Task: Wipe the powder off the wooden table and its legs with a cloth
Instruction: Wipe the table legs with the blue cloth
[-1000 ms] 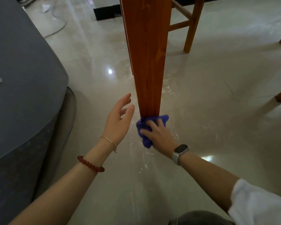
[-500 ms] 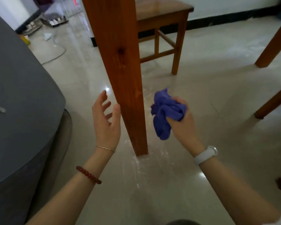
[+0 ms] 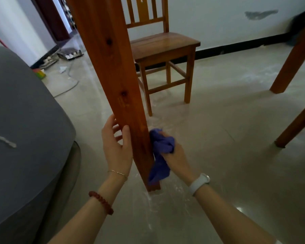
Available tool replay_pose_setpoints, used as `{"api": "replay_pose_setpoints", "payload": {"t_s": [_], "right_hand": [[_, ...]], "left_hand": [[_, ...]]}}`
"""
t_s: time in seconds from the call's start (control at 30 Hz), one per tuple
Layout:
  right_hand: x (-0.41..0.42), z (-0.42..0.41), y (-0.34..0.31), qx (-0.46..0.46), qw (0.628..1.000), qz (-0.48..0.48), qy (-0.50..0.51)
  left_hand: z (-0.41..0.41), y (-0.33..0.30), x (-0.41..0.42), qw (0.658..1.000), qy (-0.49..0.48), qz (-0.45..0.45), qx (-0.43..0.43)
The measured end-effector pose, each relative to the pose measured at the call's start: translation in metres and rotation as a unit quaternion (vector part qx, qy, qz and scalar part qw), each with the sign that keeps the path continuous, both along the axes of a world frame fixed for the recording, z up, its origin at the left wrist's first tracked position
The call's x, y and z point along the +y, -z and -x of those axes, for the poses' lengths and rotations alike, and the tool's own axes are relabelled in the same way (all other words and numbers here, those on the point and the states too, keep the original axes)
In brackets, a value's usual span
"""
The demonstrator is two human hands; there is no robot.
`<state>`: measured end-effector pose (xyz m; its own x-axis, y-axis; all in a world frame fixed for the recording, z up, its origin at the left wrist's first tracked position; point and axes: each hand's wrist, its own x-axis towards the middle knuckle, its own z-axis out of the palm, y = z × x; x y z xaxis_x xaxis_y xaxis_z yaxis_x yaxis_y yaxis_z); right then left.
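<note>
Glossy tile floor [image 3: 227, 138], white powder streaks around the foot of the table leg [image 3: 116, 85]. Left hand [image 3: 116, 147] curls around the leg at 9 o'clock; right hand [image 3: 174, 155] clutches the bunched blue cloth [image 3: 163, 145] against the leg's 3 o'clock face, low down. Cloth looks soft, limp, light: best held wadded in the palm, tail dangling.

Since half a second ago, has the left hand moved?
Yes. The left hand closed in on the table leg and now grips its side.
</note>
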<state>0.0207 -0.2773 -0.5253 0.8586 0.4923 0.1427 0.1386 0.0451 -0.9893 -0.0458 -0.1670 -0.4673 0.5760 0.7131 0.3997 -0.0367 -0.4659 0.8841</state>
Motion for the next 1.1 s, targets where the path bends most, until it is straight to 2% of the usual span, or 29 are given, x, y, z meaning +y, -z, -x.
{"api": "replay_pose_setpoints", "payload": {"t_s": [0.07, 0.3, 0.4, 0.5, 0.6, 0.67, 0.7, 0.8, 0.9, 1.0, 1.03, 1.1], "right_hand": [[-0.013, -0.007, -0.003, 0.005, 0.999, 0.021, 0.031], [0.015, -0.028, -0.159, -0.142, 0.973, -0.156, 0.089], [0.033, -0.020, -0.193, -0.165, 0.959, -0.210, 0.097], [0.038, -0.016, -0.148, -0.155, 0.971, -0.177, 0.051], [0.015, -0.017, -0.082, -0.116, 0.993, -0.011, 0.018], [-0.001, -0.018, -0.074, -0.098, 0.993, 0.060, 0.024], [-0.004, -0.020, -0.085, -0.102, 0.993, 0.043, 0.042], [0.001, -0.023, -0.134, -0.157, 0.980, -0.096, 0.078], [0.023, -0.014, -0.139, -0.164, 0.970, -0.172, 0.051], [0.034, 0.003, -0.057, -0.110, 0.984, -0.128, 0.064], [0.030, 0.004, -0.014, -0.071, 0.991, -0.091, 0.067], [0.013, 0.003, 0.064, 0.013, 0.998, 0.047, 0.048]], "left_hand": [[-0.003, -0.005, -0.002, 1.000, -0.012, 0.001, -0.005], [-0.015, -0.034, -0.006, 0.997, -0.038, -0.029, -0.067], [-0.020, -0.051, 0.000, 0.995, -0.041, -0.039, -0.088], [-0.021, -0.052, 0.003, 0.993, -0.041, -0.057, -0.093], [-0.015, -0.042, 0.002, 0.996, -0.038, -0.047, -0.068], [-0.013, -0.036, -0.001, 0.997, -0.033, -0.037, -0.051], [-0.013, -0.034, -0.002, 0.998, -0.030, -0.038, -0.046], [-0.015, -0.030, 0.000, 0.997, -0.027, -0.056, -0.046], [-0.014, -0.017, 0.003, 0.995, -0.039, -0.069, -0.052], [-0.012, 0.011, -0.005, 0.997, -0.057, -0.049, -0.030], [-0.011, 0.022, -0.008, 0.997, -0.064, -0.036, -0.021], [-0.012, 0.044, -0.015, 0.997, -0.079, -0.007, -0.003]]}}
